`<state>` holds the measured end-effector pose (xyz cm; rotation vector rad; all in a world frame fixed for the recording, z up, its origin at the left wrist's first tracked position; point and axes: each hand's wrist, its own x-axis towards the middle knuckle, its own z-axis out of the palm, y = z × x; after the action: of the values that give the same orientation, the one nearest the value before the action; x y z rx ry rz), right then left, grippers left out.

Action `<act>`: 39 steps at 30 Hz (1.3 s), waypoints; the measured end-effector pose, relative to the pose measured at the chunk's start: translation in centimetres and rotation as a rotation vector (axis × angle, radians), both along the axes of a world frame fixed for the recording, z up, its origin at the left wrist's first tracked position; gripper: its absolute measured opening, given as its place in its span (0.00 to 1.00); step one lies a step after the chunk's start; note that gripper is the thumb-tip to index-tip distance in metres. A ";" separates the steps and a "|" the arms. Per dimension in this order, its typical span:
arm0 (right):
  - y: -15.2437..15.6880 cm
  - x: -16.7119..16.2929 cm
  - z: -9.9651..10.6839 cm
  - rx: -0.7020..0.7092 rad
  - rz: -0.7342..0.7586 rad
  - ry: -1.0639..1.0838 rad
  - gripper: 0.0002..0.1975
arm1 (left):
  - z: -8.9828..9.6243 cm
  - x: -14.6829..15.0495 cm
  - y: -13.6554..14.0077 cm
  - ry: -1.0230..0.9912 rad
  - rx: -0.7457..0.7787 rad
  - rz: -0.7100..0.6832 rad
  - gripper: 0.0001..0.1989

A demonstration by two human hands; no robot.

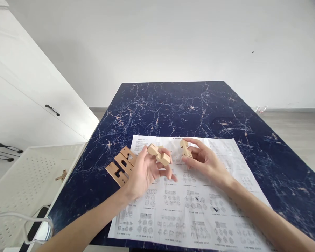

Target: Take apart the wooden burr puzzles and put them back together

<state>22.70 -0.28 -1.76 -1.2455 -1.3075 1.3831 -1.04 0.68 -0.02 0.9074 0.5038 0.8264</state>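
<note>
My left hand [148,169] is closed on notched wooden puzzle pieces [162,158], which look fitted together between thumb and fingers. To its right, my right hand [204,159] pinches another notched wooden puzzle piece [184,147] with small dark marks on its lower end. A gap separates the pieces in the two hands. Both hands are above a large printed instruction sheet [170,224] covered in small diagrams. Beside my left wrist lie several flat wooden pieces [117,174] with cut-outs and numbers, partly hidden by the hand.
The sheet lies on a dark blue marbled table [162,108]. Left of the table stands a white perforated surface [18,182] holding a small wooden piece [61,175], a black object [36,225] and a white cable [18,216]. White cabinets [36,80] with black handles rise behind it.
</note>
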 end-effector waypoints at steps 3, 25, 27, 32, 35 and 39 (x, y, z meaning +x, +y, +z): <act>0.0 0.0 0.1 -0.001 0.003 -0.006 0.35 | -0.4 0.0 0.2 -0.059 -0.152 -0.075 0.38; -0.2 0.9 -0.6 -0.071 0.024 0.326 0.22 | 0.2 -0.7 0.1 0.168 -0.022 -0.268 0.26; -0.2 0.9 -0.3 -0.086 -0.002 0.384 0.20 | 0.2 -0.5 0.0 0.182 -0.009 -0.312 0.28; 0.0 0.8 0.3 -0.079 -0.020 0.463 0.18 | -0.2 -0.4 0.0 0.209 0.034 -0.307 0.17; 0.0 0.9 0.2 -0.097 0.006 0.498 0.19 | -0.3 -0.6 0.1 0.284 0.086 -0.301 0.15; -0.3 1.1 -0.1 -0.163 0.078 0.553 0.24 | 0.0 -0.8 0.1 0.390 0.118 -0.378 0.19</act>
<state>23.83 -0.56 -1.88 -0.8258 -0.8770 1.7591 -1.81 0.79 0.01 1.2378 0.5993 0.3360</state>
